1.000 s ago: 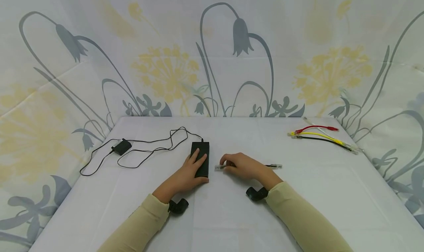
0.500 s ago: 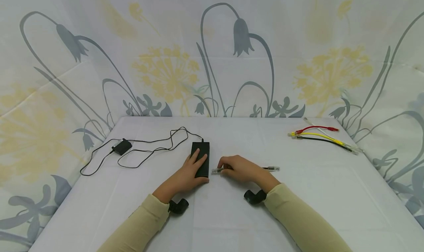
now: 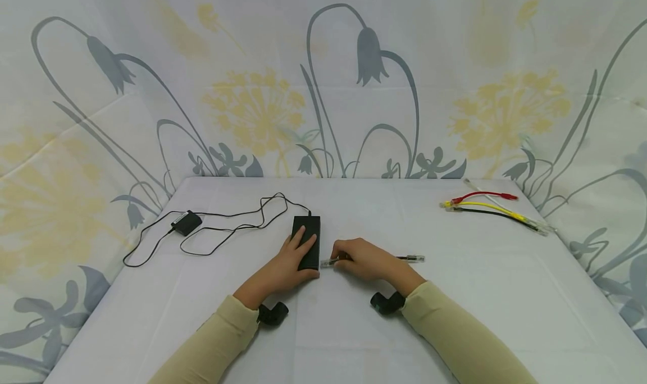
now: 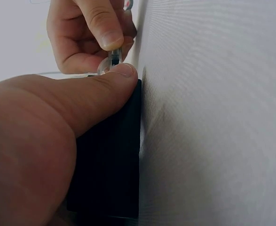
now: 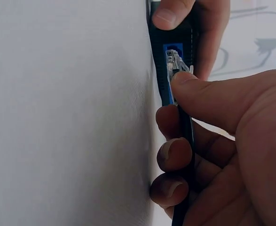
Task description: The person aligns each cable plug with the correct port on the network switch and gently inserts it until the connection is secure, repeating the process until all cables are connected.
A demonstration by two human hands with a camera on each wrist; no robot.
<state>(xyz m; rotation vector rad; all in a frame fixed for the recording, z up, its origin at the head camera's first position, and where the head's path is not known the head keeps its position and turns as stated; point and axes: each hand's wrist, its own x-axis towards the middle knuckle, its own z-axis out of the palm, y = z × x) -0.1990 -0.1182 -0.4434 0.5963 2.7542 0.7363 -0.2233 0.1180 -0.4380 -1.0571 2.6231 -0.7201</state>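
Observation:
A black box (image 3: 314, 227) lies on the white table with a thin cord leaving its far end. In the right wrist view a blue network port (image 5: 173, 47) shows on its side. My left hand (image 3: 285, 263) rests on the box, straight fingers spread over the top, thumb against the near end. To the right, my right hand (image 3: 365, 257) pinches a black network cable (image 5: 187, 134) between thumb and curled fingers, just behind its clear plug (image 5: 171, 59). The plug's tip is at the port's mouth; I cannot tell whether it is inside. The cable's other plug (image 3: 417, 258) sticks out behind the hand.
A black power adapter (image 3: 186, 223) lies on the left, its cord (image 3: 232, 228) looping over to the box. At the back right lie red (image 3: 482, 195), yellow (image 3: 485, 204), black (image 3: 495, 213) and white cables. A flower-patterned curtain (image 3: 323, 120) surrounds the table (image 3: 333, 339).
My right hand has moved a little left, bringing the cable's clear plug from a short way off up to the box's side. The left hand and the box have stayed in place.

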